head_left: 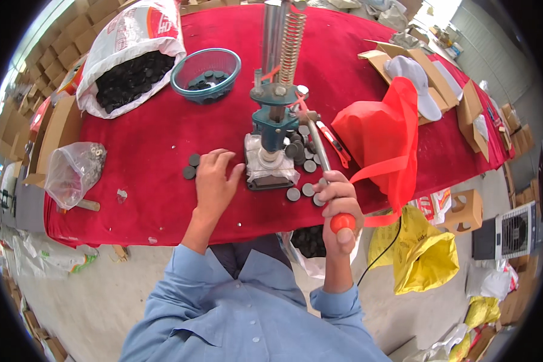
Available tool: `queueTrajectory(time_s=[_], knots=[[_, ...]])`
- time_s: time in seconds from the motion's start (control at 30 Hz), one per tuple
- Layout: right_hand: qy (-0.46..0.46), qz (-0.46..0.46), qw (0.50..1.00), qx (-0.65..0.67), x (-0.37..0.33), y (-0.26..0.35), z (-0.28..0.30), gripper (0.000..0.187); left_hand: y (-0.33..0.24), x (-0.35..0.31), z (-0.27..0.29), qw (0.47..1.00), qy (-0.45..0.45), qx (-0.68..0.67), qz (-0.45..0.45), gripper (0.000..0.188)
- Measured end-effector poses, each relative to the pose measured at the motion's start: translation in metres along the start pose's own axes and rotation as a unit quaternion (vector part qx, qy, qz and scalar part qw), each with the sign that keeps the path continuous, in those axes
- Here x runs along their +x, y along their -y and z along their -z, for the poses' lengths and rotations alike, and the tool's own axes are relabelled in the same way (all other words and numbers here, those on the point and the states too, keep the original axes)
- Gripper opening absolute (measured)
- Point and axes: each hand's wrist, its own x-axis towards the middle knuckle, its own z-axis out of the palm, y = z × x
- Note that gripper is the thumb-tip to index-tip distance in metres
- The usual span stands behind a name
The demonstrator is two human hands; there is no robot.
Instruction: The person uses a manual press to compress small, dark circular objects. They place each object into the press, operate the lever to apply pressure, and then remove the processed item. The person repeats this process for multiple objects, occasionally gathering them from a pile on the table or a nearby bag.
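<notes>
While the right hand (339,202) wraps its fingers tight around the orange-tipped lever handle (342,223), pulled down toward six o'clock, the left hand (214,181) lies flat with fingers spread on the red tablecloth (151,145), fingertips touching the base of the teal hand press (273,130), seemingly to steady it. Small dark discs (301,163) lie scattered at three o'clock of the press base, within easy reach, and two more (191,166) sit at nine o'clock, just beside the left hand. A teal bowl (206,73) and an open white sack (130,57) of discs stand toward eleven o'clock.
</notes>
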Motion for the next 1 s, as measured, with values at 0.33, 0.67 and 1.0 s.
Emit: queueTrajectory(time_s=[0.33, 0.67, 1.0], knots=[[0.098, 0.082, 0.992, 0.002, 0.036, -0.005, 0.025, 0.058, 0.043, -0.038, 0.03, 0.999, 0.012, 0.016, 0.026, 0.037], [0.063, 0.09, 0.993, 0.039, 0.004, -0.019, 0.005, 0.048, 0.041, -0.062, 0.034, 0.993, -0.011, -0.059, 0.105, 0.037], [0.099, 0.013, 0.995, 0.005, 0.086, 0.012, 0.005, 0.051, -0.009, -0.006, -0.004, 0.984, 0.015, -0.163, 0.072, 0.05]])
